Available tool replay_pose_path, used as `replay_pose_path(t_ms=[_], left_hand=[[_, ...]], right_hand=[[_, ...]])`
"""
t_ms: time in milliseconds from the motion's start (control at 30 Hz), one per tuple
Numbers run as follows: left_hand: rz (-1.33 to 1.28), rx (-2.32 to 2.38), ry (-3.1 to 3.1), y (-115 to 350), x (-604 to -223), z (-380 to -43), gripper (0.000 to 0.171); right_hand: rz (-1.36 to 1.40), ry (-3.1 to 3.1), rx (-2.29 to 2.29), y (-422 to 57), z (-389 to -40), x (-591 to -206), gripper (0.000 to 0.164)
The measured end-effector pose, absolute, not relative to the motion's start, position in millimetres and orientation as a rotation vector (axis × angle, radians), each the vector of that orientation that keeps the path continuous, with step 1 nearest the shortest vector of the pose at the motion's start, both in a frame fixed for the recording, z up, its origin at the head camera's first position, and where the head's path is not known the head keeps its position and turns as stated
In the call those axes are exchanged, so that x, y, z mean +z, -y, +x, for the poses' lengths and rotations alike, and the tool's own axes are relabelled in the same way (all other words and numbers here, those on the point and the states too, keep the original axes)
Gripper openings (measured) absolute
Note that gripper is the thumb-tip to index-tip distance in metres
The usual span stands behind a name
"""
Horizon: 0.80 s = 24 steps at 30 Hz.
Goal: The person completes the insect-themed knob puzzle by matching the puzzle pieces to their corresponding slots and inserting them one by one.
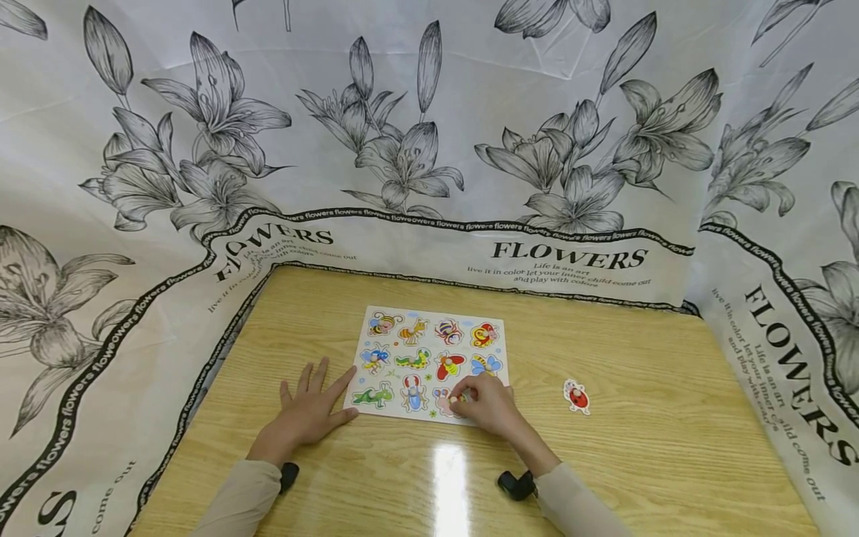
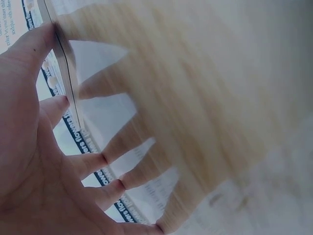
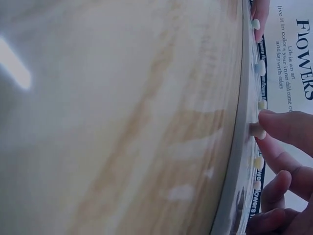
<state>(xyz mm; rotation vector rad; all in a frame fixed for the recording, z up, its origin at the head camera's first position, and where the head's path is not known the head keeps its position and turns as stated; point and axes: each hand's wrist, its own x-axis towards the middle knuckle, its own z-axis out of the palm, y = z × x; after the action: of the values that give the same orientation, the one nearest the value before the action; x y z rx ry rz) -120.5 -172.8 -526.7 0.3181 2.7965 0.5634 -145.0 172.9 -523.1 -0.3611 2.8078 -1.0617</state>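
A white peg puzzle board (image 1: 429,315) with colourful insect pieces, each bearing a small knob, lies flat on the table. My left hand (image 1: 309,410) has its fingers spread on the tabletop, with thumb and index finger touching the board's left edge. Over the bottom row, my right hand (image 1: 491,403) pinches the knob (image 3: 257,130) of a pink puzzle piece (image 1: 441,400) between thumb and finger. That piece sits at its place in the board, largely covered by the hand, so its kind is unclear. A red ladybug piece (image 1: 576,396) lies on the table, right of the board.
The wooden table (image 1: 644,462) is glossy, with a bright reflection near its front. White flower-printed cloth (image 1: 416,246) hangs behind and along both sides. Dark camera mounts (image 1: 515,485) are worn at the wrists.
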Motion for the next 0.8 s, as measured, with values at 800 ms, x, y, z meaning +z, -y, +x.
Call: replay_pose_path(t_ms=[800], left_hand=[[0.317, 0.561, -2.786, 173, -527, -122, 0.075]], right_hand=[[-0.158, -2.859, -1.22, -224, -146, -490, 0.015]])
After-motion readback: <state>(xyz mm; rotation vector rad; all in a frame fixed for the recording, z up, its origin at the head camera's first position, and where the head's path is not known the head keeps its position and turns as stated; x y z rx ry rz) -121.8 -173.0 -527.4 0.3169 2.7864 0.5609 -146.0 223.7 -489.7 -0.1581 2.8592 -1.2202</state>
